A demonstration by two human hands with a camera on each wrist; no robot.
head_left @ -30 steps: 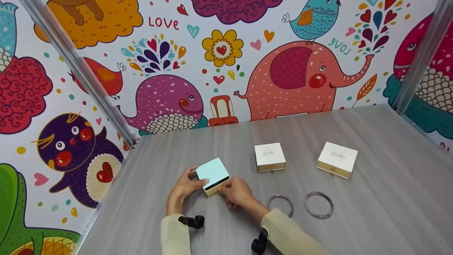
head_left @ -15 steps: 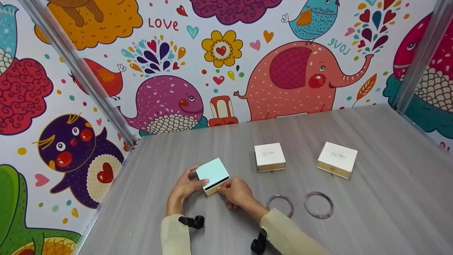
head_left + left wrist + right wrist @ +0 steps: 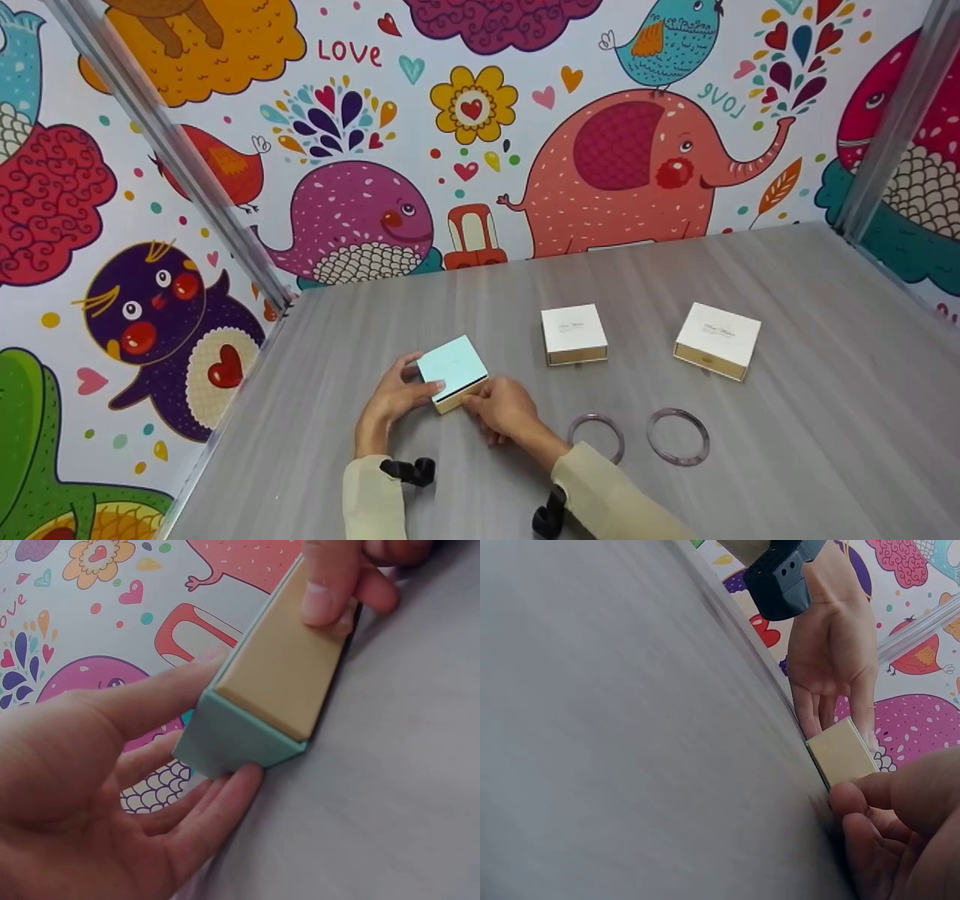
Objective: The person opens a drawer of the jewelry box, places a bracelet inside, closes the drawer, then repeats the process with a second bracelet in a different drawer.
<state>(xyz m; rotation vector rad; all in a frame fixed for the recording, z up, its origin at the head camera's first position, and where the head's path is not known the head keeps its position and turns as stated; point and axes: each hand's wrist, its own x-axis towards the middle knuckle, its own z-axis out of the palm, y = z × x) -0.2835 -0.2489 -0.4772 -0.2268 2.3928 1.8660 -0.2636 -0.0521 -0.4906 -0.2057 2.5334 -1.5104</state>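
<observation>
A mint-green box (image 3: 453,366) with a tan inner drawer (image 3: 277,667) is on the table, its drawer front facing the right hand. The left hand (image 3: 394,397) grips the sleeve from the left, thumb on the top edge and fingers around the far side and end. At the drawer front is the right hand (image 3: 504,409), thumb and curled index finger (image 3: 847,799) pinching at its middle. Whether a pull tab lies between those fingertips is hidden. A thin dark gap shows between sleeve and drawer front in the head view.
Two white boxes with gold fronts, one in the middle (image 3: 574,330) and one farther right (image 3: 716,337), stand behind the hands. Two translucent bangles lie in front, one near the right forearm (image 3: 621,439), the other beside it (image 3: 706,442). A patterned wall (image 3: 480,172) closes the back.
The dark gap along the drawer front has narrowed slightly, the drawer sitting closer to its sleeve. Both hands keep their holds; the boxes and bangles stay in place.
</observation>
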